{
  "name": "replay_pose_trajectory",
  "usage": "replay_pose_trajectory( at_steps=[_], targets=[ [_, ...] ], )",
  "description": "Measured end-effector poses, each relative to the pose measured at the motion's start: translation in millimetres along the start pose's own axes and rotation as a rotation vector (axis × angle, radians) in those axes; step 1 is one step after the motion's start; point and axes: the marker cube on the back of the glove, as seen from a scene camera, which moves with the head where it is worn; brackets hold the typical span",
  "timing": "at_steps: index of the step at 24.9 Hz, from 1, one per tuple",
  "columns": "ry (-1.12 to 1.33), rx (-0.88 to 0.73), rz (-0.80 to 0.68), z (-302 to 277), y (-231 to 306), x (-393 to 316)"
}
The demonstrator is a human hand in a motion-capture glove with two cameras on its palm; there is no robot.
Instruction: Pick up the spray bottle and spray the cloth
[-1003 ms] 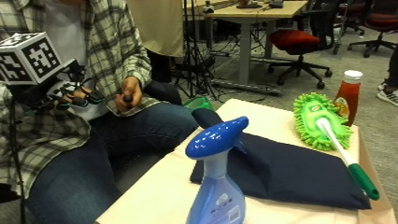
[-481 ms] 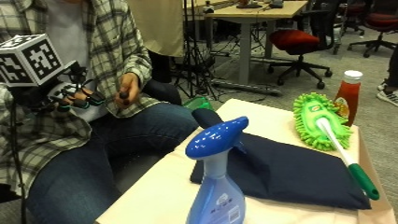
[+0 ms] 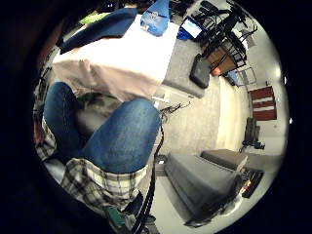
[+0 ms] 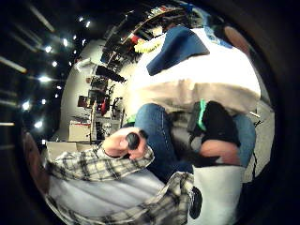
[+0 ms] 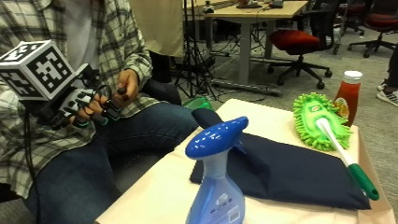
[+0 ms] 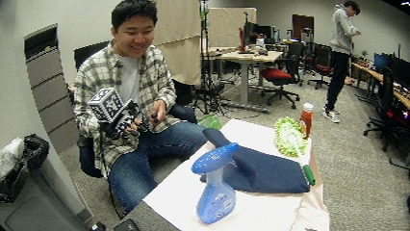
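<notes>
We see the spray bottle [image 5: 216,186] standing upright at the near edge of the counter [image 5: 161,186], its nozzle toward the dark blue cloth [image 5: 292,175] lying just behind it. The right hand [image 5: 84,109], its grip loosely curled and holding nothing, hovers over the lap.

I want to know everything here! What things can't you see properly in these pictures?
- Spray bottle: its base is cut off by the outside view's bottom edge; label print too small to read.
- Ketchup bottle: lower part hidden behind the green duster.
- Cloth: the spray bottle's head covers part of it.
- Gloved right hand: partly hidden behind its gear, so its fingers can't be judged.
</notes>
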Motion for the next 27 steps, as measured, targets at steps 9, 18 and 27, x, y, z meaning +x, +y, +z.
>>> replay_pose_trajectory(
  at_steps=[9,18,27],
  targets=[
    [-0.145,0.155,0.138,-5,-102,43],
    [-0.092,0.233,0.231,3,-184,73],
    [-0.423,0.332,0.301,23,-234,114]
  ],
)
